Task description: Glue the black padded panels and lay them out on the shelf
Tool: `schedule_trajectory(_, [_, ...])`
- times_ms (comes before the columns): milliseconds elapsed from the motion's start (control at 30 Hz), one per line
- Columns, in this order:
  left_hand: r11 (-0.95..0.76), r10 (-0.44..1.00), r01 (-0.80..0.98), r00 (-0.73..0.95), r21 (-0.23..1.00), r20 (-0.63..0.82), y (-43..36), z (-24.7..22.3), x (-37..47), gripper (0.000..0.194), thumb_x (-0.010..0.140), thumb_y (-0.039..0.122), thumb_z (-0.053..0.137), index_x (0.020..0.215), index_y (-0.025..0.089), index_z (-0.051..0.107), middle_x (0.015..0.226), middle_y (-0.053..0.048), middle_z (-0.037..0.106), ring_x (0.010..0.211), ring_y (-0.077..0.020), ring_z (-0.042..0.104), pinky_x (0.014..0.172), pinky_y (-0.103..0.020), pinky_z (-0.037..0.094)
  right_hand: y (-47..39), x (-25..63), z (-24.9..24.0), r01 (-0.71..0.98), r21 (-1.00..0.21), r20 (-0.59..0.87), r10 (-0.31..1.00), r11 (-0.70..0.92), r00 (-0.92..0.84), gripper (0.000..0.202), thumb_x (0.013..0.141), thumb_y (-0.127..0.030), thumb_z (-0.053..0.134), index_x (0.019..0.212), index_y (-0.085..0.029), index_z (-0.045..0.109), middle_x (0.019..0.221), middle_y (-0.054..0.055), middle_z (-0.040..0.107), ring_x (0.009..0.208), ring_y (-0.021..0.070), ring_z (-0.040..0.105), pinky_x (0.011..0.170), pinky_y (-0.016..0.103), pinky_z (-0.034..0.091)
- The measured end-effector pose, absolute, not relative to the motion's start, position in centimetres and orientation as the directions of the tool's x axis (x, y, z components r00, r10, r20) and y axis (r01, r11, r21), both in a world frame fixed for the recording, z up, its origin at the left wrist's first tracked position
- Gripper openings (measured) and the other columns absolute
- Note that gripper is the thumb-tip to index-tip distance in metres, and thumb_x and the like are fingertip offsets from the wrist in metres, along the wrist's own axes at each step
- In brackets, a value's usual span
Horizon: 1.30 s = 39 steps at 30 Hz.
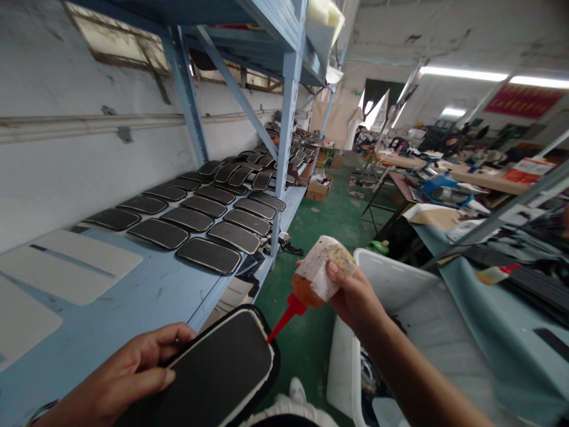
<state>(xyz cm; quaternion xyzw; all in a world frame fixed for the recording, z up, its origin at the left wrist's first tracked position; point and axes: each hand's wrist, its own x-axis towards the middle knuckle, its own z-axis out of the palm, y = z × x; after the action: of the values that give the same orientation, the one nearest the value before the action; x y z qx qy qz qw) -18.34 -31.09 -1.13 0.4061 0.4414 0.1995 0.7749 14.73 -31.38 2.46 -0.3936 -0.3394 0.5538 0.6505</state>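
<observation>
My left hand grips the left edge of a black rounded panel, thumb on top and fingers beneath. A pale line runs along the panel's border, inside a dark outer margin. In my right hand is a glue bottle, tipped downward, with amber contents and a stained whitish wrap. Its red nozzle meets the pale line near the panel's upper right corner. The panel's lower left part is cut off by the frame.
On the blue shelf at left lie rows of similar black panels and pale flat sheets. A white bin stands at right. Another glue bottle lies on the right-hand table. A blue post rises beside the green floor.
</observation>
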Motion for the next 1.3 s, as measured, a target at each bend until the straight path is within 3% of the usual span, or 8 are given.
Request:
schedule_trajectory(233, [0.65, 0.671, -0.023, 0.487, 0.759, -0.559, -30.3, -2.1, -19.6, 0.034, 0.069, 0.026, 0.081, 0.099, 0.027, 0.065, 0.096, -0.003, 0.08, 0.086, -0.0314, 0.075, 0.077, -0.041, 0.06, -31.3, 14.7, 1.6, -0.5, -0.86, 0.0, 0.979, 0.103, 0.202, 0.04, 0.072, -0.04, 0.081, 0.102, -0.017, 0.07, 0.089, 0.009, 0.075, 0.088, 0.0278, 0.07, 0.082, 0.038, 0.056])
schedule_trajectory(367, [0.655, 0.703, -0.1, 0.443, 0.749, -0.556, -30.6, -2.0, -19.2, 0.038, 0.069, 0.02, 0.082, 0.102, 0.026, 0.064, 0.091, -0.002, 0.081, 0.082, -0.0266, 0.076, 0.075, -0.037, 0.061, -30.6, 14.5, 0.7, -0.553, -0.824, -0.051, 0.957, 0.121, 0.285, 0.039, 0.073, -0.038, 0.082, 0.103, -0.016, 0.069, 0.095, 0.008, 0.074, 0.087, 0.0232, 0.069, 0.08, 0.032, 0.056])
schedule_trajectory(500, [0.65, 0.733, -0.214, 0.43, 0.729, -0.527, -31.1, -1.7, -18.3, 0.039, 0.072, 0.018, 0.08, 0.105, 0.025, 0.062, 0.091, -0.002, 0.081, 0.083, -0.0275, 0.076, 0.075, -0.039, 0.06, -29.6, 14.1, -0.1, -0.623, -0.762, -0.087, 0.925, 0.178, 0.371, 0.033, 0.072, -0.033, 0.084, 0.098, -0.018, 0.071, 0.09, 0.002, 0.074, 0.081, 0.0162, 0.068, 0.076, 0.024, 0.056])
schedule_trajectory(733, [0.646, 0.744, -0.213, 0.389, 0.733, -0.543, -31.1, -1.6, -17.6, 0.053, 0.071, 0.01, 0.08, 0.116, 0.023, 0.056, 0.096, -0.007, 0.081, 0.084, -0.0308, 0.076, 0.073, -0.042, 0.06, -28.8, 13.3, -0.5, -0.629, -0.735, -0.089, 0.883, 0.255, 0.461, 0.032, 0.068, -0.029, 0.087, 0.094, -0.017, 0.072, 0.087, 0.001, 0.073, 0.078, 0.0137, 0.068, 0.072, 0.022, 0.058])
schedule_trajectory(1100, [0.644, 0.751, -0.216, 0.36, 0.734, -0.553, -30.3, -1.9, -17.2, 0.049, 0.069, 0.009, 0.082, 0.109, 0.02, 0.056, 0.1, -0.013, 0.079, 0.087, -0.0377, 0.076, 0.076, -0.053, 0.06, -29.8, 12.0, -1.7, -0.616, -0.762, -0.104, 0.901, 0.201, 0.421, 0.032, 0.07, -0.03, 0.086, 0.096, -0.018, 0.073, 0.088, 0.001, 0.072, 0.078, 0.0123, 0.065, 0.072, 0.02, 0.055])
schedule_trajectory(1300, [0.639, 0.763, -0.261, 0.329, 0.723, -0.556, -29.9, -1.4, -16.5, 0.046, 0.066, 0.01, 0.083, 0.105, 0.019, 0.061, 0.095, -0.014, 0.079, 0.082, -0.0369, 0.076, 0.071, -0.049, 0.061, -30.8, 11.2, -2.4, -0.582, -0.798, -0.106, 0.915, 0.155, 0.389, 0.032, 0.071, -0.034, 0.084, 0.096, -0.019, 0.07, 0.088, 0.002, 0.069, 0.077, 0.0145, 0.063, 0.068, 0.024, 0.052])
